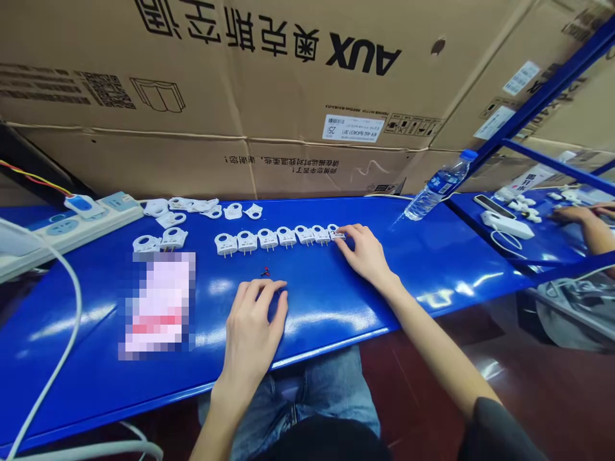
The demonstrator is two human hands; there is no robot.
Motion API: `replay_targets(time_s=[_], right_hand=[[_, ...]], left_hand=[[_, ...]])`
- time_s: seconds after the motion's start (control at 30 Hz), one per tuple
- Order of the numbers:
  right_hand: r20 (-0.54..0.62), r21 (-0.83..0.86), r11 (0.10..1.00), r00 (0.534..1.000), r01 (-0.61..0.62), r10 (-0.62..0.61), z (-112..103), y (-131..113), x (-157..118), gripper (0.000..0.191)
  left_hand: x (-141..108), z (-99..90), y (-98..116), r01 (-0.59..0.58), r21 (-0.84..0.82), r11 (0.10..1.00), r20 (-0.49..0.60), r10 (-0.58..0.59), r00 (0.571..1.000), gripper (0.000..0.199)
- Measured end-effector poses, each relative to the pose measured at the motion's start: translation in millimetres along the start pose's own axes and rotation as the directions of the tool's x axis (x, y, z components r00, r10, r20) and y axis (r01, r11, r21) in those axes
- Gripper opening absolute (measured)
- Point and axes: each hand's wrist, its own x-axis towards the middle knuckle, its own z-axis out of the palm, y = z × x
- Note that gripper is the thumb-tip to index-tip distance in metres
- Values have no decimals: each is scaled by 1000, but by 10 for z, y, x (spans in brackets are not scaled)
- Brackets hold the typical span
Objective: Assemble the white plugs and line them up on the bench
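A row of several white two-pin plugs stands along the blue table, pins pointing toward me. My right hand pinches the row's rightmost plug between thumb and forefinger. My left hand rests on the tabletop with its fingers slightly apart, holding nothing visible. Just beyond its fingertips lie tiny red and black parts. Further left are several loose white plug housings and more plugs.
A white power strip lies at the left, with a white cable running over the table. A water bottle lies at the far edge, against large cardboard boxes. A pixelated patch covers something. A co-worker's hand works at another blue table.
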Motion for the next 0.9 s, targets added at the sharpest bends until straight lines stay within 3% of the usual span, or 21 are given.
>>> replay_targets(time_s=[0.27,0.53,0.9], right_hand=[[3,-21,999,1000,-25,25,12,45,-12,15],[52,-86,996,998,36,-31,-10,30,-15,28],[75,-124,989,995,79,-70,-12,74,-14,29]], left_hand=[[-7,11,-1,5,8,1000,1,-5,1000,18],[3,11,3,-5,7,1000,3,5,1000,17],[5,16,2,-14,9,1000,-2,14,1000,16]])
